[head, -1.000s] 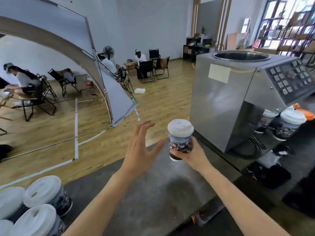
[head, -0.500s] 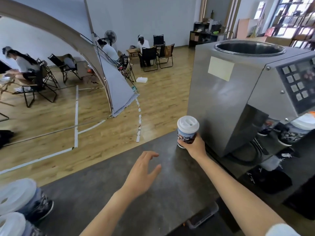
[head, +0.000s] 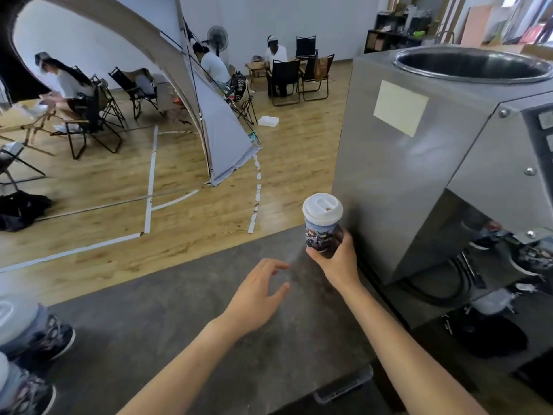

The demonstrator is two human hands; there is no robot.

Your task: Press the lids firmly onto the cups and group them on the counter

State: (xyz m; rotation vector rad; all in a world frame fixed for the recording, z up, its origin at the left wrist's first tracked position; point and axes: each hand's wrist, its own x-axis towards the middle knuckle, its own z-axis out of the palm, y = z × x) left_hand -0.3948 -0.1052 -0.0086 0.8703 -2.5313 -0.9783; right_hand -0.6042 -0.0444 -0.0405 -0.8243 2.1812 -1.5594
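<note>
A printed paper cup (head: 322, 235) with a white lid (head: 322, 208) stands upright at the far edge of the dark grey counter (head: 185, 333), right beside the steel machine. My right hand (head: 336, 260) grips the cup's lower part from the near side. My left hand (head: 254, 296) hovers open over the counter, a little to the left of the cup and nearer to me, touching nothing. Two more lidded printed cups (head: 33, 327) show partly at the left edge; more cups (head: 529, 256) stand under the machine's front at the right.
A large steel machine (head: 419, 175) with a round top opening fills the right side, with black cables (head: 443, 289) at its base. Beyond the counter's far edge lies a wooden floor with a tent, folding chairs and seated people.
My right hand has carried the cup away from me and to the right, close to the machine. My left hand has drawn back and lowered. The view shifted right, so the left cups slid toward the edge.
</note>
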